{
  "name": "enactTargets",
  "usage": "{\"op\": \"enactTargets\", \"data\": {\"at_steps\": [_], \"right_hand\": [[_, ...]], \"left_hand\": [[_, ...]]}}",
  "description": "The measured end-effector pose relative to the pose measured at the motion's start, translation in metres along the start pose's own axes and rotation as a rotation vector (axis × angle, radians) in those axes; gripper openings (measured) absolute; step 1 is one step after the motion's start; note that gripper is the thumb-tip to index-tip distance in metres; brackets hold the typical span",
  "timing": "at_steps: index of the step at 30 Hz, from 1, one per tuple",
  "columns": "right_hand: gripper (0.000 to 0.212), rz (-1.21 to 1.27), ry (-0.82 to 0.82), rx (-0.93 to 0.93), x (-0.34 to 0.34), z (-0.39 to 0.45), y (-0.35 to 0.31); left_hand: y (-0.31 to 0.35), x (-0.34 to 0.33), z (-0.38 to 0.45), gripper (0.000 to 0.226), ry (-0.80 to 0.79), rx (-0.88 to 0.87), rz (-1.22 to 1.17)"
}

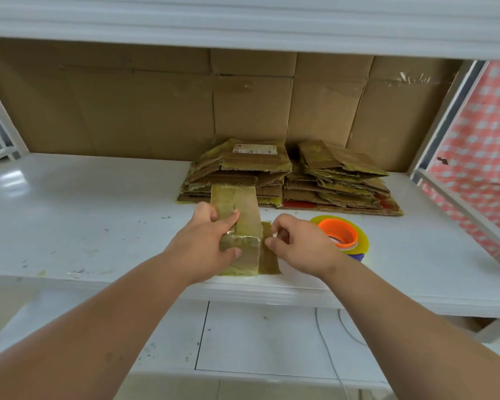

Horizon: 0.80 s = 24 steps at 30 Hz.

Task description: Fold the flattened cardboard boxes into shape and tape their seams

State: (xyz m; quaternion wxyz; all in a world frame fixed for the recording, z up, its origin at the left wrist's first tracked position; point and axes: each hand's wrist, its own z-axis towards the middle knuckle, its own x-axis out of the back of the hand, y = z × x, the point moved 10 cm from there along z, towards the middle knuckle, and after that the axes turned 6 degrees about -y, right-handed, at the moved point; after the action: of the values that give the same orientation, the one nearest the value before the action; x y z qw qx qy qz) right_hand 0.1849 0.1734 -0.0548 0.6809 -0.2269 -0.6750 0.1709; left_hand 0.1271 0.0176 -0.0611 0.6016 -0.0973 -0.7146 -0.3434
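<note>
Bare forearms, two, reaching from the bottom edge of the head view up to a white shelf [84,203].

Left hand [205,241]: laid over the near part of a small cardboard box [244,223]; fingers curled across its top face, thumb pressed against the near side face. Grips the box.

Right hand [299,243]: just right of the box; thumb and forefinger drawn together at the box's right edge, where a side flap [267,255] lies out flat on the shelf. Remaining fingers curled. Whether the pinch closes on the flap or on a strip of tape cannot be told.

Cardboard box: brown, glossy with tape along its top seam, standing near the front edge of the shelf, its long axis running away from the camera.

Tape roll [341,235]: yellowish, with orange core, lying flat on the shelf just beyond the right hand, touching or nearly touching it.

Flattened boxes [289,174]: two uneven stacks side by side behind the box, worn, bearing yellowed tape remnants; top piece of the left stack carries a white label.

Cardboard sheet [156,105]: large, creased, lining the back of the shelf bay.

Lower shelf [243,336]: white, beneath, with a thin wire across it.

Checked cloth [482,154]: red and white, at far right.
</note>
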Motion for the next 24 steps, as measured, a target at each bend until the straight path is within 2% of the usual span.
{"op": "enactTargets", "data": {"at_steps": [2,4,6,14,19,21,24], "right_hand": [[0.035,-0.02,-0.048,0.058,-0.007,0.001,-0.01],[0.048,-0.074,-0.06,0.135,-0.01,0.001,-0.024],[0.047,-0.114,-0.048,0.178,-0.009,0.004,-0.032],[0.028,-0.046,-0.038,0.134,-0.012,0.011,-0.035],[0.038,0.145,-0.125,0.047,-0.014,0.01,-0.019],[0.04,0.219,-0.157,0.024,-0.015,0.009,-0.015],[0.031,0.129,-0.165,0.066,-0.017,0.011,-0.019]], "left_hand": [[-0.001,0.002,0.0,0.076,-0.072,-0.029,-0.088],[-0.006,0.008,0.0,0.058,-0.107,-0.027,-0.236],[-0.015,0.015,0.0,0.042,-0.1,-0.016,-0.368],[-0.018,0.018,0.004,0.048,-0.051,-0.08,-0.212],[-0.014,0.015,0.009,0.047,0.002,-0.053,-0.151],[-0.012,0.013,0.011,0.049,-0.03,-0.055,-0.141],[-0.016,0.015,0.01,0.055,-0.142,-0.029,-0.25]]}}
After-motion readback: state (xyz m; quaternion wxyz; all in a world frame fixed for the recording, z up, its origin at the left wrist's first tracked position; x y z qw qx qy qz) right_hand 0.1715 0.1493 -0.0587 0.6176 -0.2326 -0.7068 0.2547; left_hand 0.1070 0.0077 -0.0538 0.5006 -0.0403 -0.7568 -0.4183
